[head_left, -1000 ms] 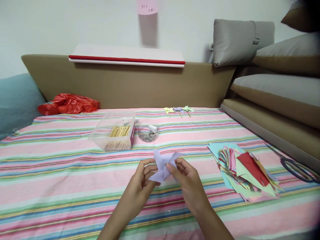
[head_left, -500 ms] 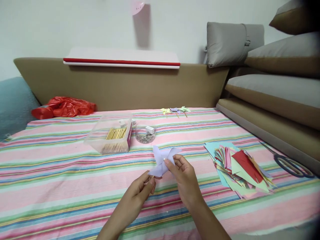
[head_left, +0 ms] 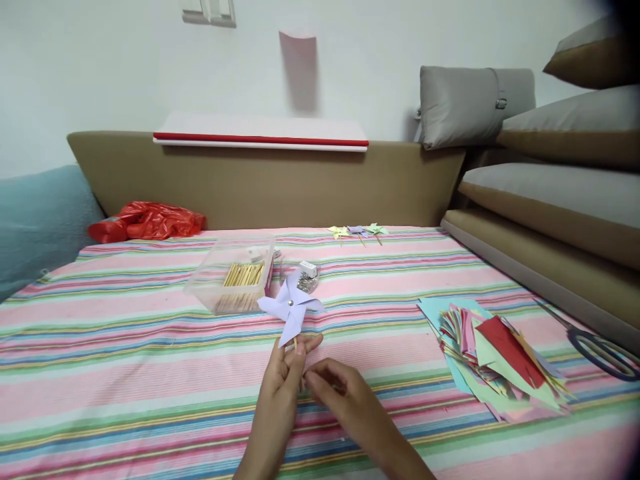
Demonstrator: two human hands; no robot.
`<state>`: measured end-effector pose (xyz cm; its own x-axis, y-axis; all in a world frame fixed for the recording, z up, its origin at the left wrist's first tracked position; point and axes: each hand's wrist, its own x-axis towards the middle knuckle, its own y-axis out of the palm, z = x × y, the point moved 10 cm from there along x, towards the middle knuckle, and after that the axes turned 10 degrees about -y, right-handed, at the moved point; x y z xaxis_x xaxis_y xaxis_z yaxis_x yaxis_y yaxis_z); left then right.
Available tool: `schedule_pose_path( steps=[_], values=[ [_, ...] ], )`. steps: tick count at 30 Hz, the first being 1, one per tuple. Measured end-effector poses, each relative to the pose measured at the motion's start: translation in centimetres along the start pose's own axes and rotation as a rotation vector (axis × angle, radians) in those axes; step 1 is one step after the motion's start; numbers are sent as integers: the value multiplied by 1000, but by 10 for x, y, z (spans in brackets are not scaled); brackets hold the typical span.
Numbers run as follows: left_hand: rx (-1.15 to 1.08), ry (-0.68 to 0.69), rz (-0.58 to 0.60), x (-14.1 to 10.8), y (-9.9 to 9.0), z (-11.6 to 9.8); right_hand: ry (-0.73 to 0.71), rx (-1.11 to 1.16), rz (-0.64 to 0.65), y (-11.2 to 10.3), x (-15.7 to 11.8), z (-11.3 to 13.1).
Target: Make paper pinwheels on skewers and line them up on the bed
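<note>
A striped cloth (head_left: pixel 150 413) of thin, faintly rucked fabric spreads beneath and around the clear plastic box (head_left: pixel 206 292), an open, flared container. Well to its right stand padded cushions (head_left: pixel 560 193), smooth-skinned and stacked; nearer on that side lies a loose paper pile (head_left: pixel 500 360), all thin slips and cut sheets. Behind the box, to its left, sits a crinkled, glossy red bag (head_left: pixel 165 221). In front of it, to its right, the left hand (head_left: pixel 283 383) pinches a thin stick (head_left: pixel 295 344) just under the lilac pinwheel (head_left: pixel 286 313), four folded paper blades around a round, shiny pin head (head_left: pixel 291 303). The right hand (head_left: pixel 345 400) is curled narrow, fingertips near the stick's lower part.

Half a second ago the right thumb pressed the pinwheel's centre; now that hand is lower, and the pinwheel is nearer the box and shows its whole front.

The pinwheel covers the box's right front corner and part of the round tub (head_left: pixel 315 283) beside it. The stick's lower end is hidden, so whether the right hand grips it I cannot tell
</note>
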<state>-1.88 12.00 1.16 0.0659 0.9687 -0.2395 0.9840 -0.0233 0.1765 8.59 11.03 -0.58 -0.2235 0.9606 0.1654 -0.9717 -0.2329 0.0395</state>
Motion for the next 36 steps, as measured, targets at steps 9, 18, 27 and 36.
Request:
schedule_pose_path(
  steps=[9,18,27,36],
  values=[
    [61,-21,-8,9,0,11,16,126,-24,13,-1,-15],
    [294,88,-13,16,-9,-12,65,127,-31,7,-4,-18],
    [285,97,-83,17,-24,-16,140,168,-77,9,-8,-27],
    [279,-31,28,19,-10,7,57,-102,-463,-138,19,26]
  ],
)
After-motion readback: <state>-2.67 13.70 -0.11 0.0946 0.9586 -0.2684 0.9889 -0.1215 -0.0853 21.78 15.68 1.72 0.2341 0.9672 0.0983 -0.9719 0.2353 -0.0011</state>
